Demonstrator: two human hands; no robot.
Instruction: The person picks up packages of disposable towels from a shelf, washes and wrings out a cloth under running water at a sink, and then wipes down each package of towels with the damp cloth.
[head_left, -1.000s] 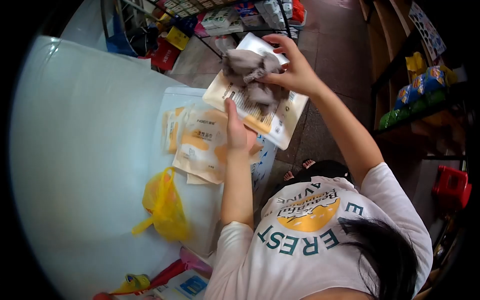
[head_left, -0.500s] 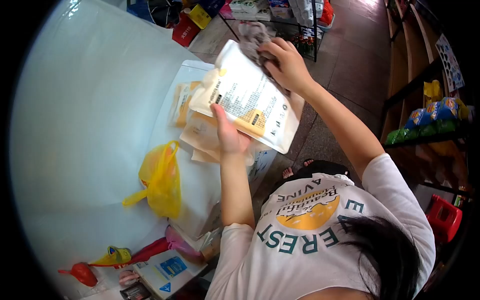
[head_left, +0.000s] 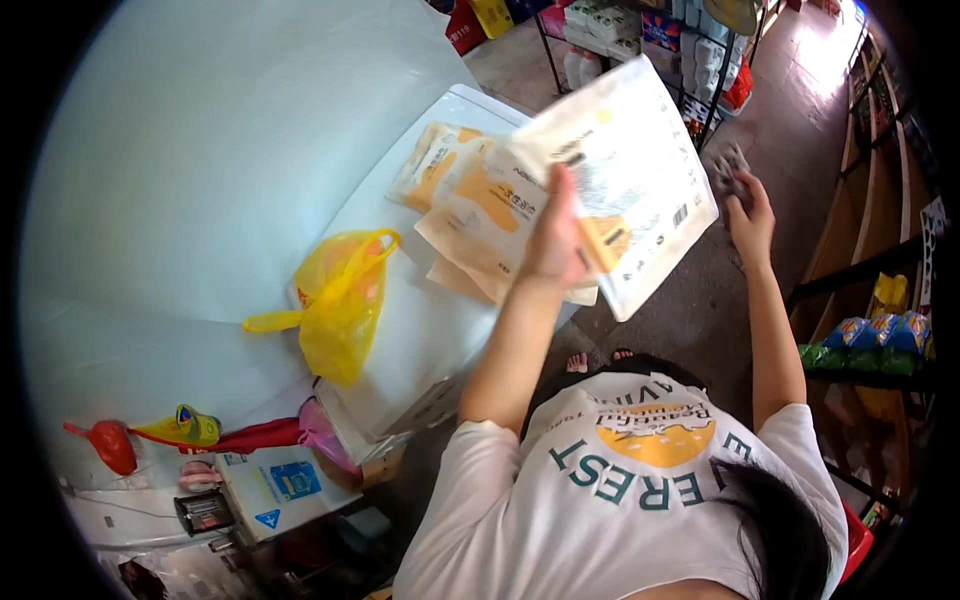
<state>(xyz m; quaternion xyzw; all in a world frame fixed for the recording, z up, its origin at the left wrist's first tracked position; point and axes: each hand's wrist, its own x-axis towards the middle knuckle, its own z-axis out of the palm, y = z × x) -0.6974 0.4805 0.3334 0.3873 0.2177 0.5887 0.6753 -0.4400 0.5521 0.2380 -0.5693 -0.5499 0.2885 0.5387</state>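
Observation:
My left hand (head_left: 556,238) grips the lower left edge of a flat white and orange packet (head_left: 650,170), thumb on the printed face. The packet is tilted and slightly blurred. Away to its right, my right hand (head_left: 752,222) is closed around a crumpled grey cloth (head_left: 730,168). Behind the held packet, a similar orange and white packet (head_left: 432,165) and a beige packet (head_left: 485,205) lie overlapping on a white surface (head_left: 405,335). My left hand and forearm hide part of them.
A knotted yellow plastic bag (head_left: 345,310) sits on the white surface. Shelves with snack packs (head_left: 870,335) stand on the right, and a black rack (head_left: 640,40) with goods is at the back. A red bag (head_left: 105,445) lies at the lower left.
My right hand has moved right with the cloth, off the packet's edge. The left hand has shifted right with the packet, uncovering more of the packets behind. The view has turned.

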